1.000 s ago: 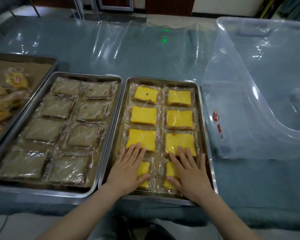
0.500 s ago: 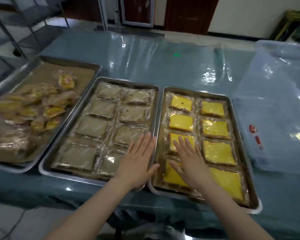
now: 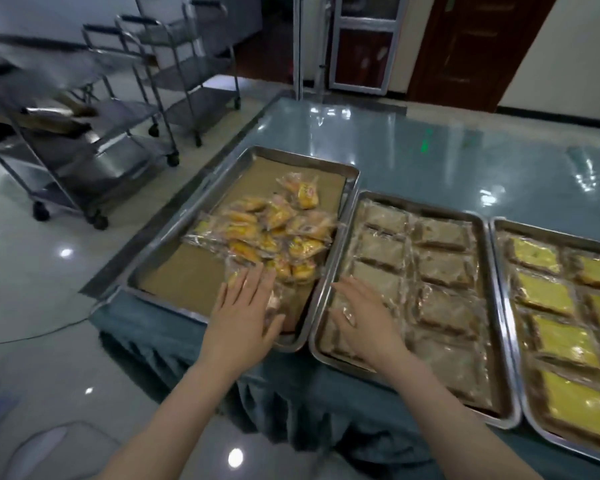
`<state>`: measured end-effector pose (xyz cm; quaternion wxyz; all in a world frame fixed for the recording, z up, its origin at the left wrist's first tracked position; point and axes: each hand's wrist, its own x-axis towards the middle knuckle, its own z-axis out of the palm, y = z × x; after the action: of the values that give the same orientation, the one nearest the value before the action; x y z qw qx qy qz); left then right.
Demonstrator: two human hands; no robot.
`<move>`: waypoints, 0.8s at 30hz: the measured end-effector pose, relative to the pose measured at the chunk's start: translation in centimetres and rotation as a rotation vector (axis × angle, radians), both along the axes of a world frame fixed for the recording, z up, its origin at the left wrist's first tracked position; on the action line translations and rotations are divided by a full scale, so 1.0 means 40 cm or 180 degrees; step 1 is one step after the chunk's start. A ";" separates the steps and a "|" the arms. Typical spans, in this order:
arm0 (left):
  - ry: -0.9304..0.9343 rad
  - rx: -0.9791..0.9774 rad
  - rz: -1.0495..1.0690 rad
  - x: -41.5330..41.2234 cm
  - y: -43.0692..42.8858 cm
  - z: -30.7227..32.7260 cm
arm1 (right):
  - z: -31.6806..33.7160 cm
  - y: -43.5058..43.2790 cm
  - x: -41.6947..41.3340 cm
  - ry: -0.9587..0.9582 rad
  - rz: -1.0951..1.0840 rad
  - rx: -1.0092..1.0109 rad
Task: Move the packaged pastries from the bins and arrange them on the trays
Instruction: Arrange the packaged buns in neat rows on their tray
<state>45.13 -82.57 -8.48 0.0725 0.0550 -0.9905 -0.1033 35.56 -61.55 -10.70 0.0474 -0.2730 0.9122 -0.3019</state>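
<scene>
The middle tray (image 3: 420, 205) of brown packaged pastries (image 3: 440, 268) and the right tray (image 3: 555, 232) of yellow pastries (image 3: 548, 296) look neatly filled, but the left tray (image 3: 187, 278) holds heaped packets (image 3: 274, 230) not yet arranged; both grips are spread flat, left hand (image 3: 246, 306) at the heap, right hand (image 3: 361, 320) on the brown ones.

We count 3 trays: left tray (image 3: 302, 160) under our left hand (image 3: 243, 317), mid tray (image 3: 420, 206) under our right hand (image 3: 364, 320), right tray (image 3: 551, 230) well past the right fingers (image 3: 347, 289). By those fingers, brown packs (image 3: 440, 268): 2 cols x 4 rows, 8 total. Further right, yellow slabs (image 3: 544, 292): 4 in the near col, rest cut off. Ahead of the left fingertips (image 3: 253, 280), small packs (image 3: 274, 230) in a heap: a dozen-plus, can't count exact.
</scene>
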 end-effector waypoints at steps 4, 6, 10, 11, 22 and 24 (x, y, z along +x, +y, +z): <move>0.0036 0.0034 0.0053 -0.060 -0.143 0.013 | 0.018 -0.123 -0.061 -0.0057 -0.0003 0.0092; 0.0066 0.0050 0.0043 -0.106 -0.207 0.020 | 0.028 -0.177 -0.111 -0.0027 -0.0013 0.0052; 0.0049 0.0008 -0.0067 -0.229 -0.337 0.030 | 0.032 -0.287 -0.240 0.0075 -0.0329 -0.0097; 0.0041 -0.0024 -0.0082 -0.265 -0.370 0.031 | 0.031 -0.315 -0.280 0.0105 -0.0469 -0.0167; -0.0300 -0.0070 -0.0412 -0.633 -0.591 -0.011 | -0.030 -0.525 -0.684 -0.0352 -0.1637 -0.0195; -0.0343 0.0039 -0.0566 -0.704 -0.575 -0.042 | -0.053 -0.524 -0.724 -0.0539 -0.1667 -0.0088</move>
<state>16.97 -105.58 -10.15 0.0094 -0.0272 -0.9933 -0.1123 6.62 -82.51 -12.82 0.0401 -0.0021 0.9403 -0.3380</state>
